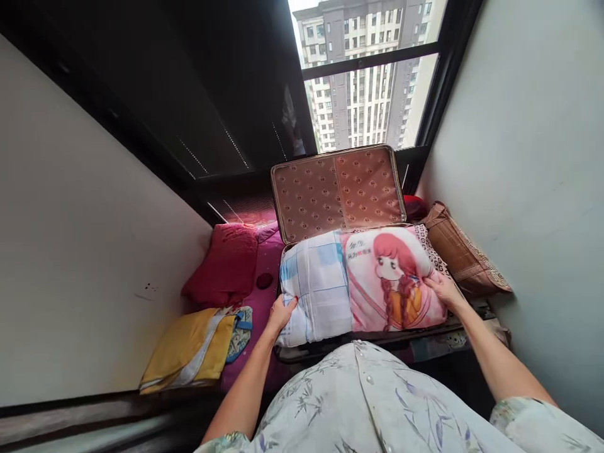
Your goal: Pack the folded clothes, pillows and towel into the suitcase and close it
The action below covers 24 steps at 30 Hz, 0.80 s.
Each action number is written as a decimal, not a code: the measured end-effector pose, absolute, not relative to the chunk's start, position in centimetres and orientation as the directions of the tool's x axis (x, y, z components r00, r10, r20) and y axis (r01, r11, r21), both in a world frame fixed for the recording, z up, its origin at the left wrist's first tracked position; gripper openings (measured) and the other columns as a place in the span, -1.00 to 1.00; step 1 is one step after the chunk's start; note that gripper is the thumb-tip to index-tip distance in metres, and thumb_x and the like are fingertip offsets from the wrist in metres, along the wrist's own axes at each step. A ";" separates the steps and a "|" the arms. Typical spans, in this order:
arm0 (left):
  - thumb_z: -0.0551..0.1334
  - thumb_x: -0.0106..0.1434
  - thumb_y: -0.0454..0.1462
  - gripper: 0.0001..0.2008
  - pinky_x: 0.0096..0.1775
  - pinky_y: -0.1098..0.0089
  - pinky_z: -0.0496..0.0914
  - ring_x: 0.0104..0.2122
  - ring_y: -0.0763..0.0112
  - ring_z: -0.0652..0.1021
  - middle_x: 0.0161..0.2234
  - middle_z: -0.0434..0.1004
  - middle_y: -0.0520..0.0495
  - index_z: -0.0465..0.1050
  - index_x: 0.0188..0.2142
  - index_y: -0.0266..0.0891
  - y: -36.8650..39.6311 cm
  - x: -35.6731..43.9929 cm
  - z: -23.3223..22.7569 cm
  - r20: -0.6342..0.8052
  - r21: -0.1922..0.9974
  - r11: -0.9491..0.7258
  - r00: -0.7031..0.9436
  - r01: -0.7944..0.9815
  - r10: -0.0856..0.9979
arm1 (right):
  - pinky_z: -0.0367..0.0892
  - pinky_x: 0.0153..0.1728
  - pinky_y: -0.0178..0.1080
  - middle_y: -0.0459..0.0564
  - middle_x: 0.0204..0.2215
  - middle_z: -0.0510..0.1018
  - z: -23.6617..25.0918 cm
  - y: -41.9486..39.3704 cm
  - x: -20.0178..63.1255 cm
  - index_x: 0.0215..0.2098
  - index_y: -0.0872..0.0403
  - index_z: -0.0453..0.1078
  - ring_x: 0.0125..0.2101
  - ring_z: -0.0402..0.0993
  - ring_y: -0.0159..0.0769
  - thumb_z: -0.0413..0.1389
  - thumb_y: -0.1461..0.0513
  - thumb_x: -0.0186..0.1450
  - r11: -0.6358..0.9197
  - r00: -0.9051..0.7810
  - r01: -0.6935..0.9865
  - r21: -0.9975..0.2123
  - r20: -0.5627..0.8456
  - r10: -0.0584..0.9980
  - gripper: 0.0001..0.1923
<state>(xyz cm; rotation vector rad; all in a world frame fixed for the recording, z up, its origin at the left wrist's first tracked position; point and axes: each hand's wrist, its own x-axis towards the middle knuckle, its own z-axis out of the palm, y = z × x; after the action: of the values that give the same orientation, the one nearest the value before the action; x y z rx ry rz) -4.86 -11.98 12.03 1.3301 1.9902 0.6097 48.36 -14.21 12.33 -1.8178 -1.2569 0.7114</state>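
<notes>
An open suitcase stands before me, its patterned brown lid tilted up against the window side. Two soft folded pieces fill its base side by side: white-and-blue checked bedding on the left and pink bedding with a cartoon girl print on the right. My left hand is closed on the left edge of the checked bedding, thumb on top and fingers partly hidden. At the right side of the pink bedding, my right hand grips its edge with bent fingers.
A red cushion-like bundle and a folded yellow cloth lie to the left on purple fabric. A brown bag leans by the right wall. Behind the lid is a window with a dark frame.
</notes>
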 end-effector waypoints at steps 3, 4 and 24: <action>0.31 0.23 -0.06 -0.52 0.01 0.14 0.43 0.00 -0.04 0.60 0.00 0.61 -0.34 0.42 0.06 -0.26 -12.4 -5.7 12.0 -0.221 0.674 0.322 -0.234 0.665 0.947 | 0.42 -0.06 -0.05 0.25 -0.21 0.68 11.5 -13.2 48.3 -0.02 0.20 0.55 -0.18 0.56 -0.02 0.15 -0.09 0.14 -0.264 0.336 0.508 -0.820 -0.093 0.937 -0.36; 0.31 0.23 -0.05 -0.45 0.04 0.12 0.42 0.04 -0.04 0.59 0.05 0.58 -0.35 0.37 0.14 -0.26 -12.5 -6.0 12.2 -0.197 0.681 0.288 -0.211 0.673 0.957 | 0.40 -0.03 -0.07 0.24 -0.17 0.67 11.6 -12.8 48.8 0.00 0.20 0.54 -0.15 0.55 -0.04 0.14 -0.06 0.14 -0.248 0.339 0.523 -0.815 -0.069 0.938 -0.37; 0.22 0.28 0.22 -0.19 0.26 -0.47 -0.25 0.44 -0.41 -0.38 0.54 -0.39 -0.04 0.05 0.45 0.22 -7.8 3.1 12.9 -0.207 0.365 -0.230 0.319 0.902 0.925 | 0.00 0.23 0.41 0.09 0.52 -0.16 15.7 -7.6 40.1 0.47 -0.27 0.08 0.44 -0.28 0.35 -0.04 -0.18 0.40 0.020 -0.011 0.996 -0.087 0.098 0.995 -0.28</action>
<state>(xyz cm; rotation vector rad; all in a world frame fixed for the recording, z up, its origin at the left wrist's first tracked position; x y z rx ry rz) 3.08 -7.80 12.86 2.1752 1.6182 0.0734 40.05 -7.65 15.73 -2.1115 -2.1450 -0.0102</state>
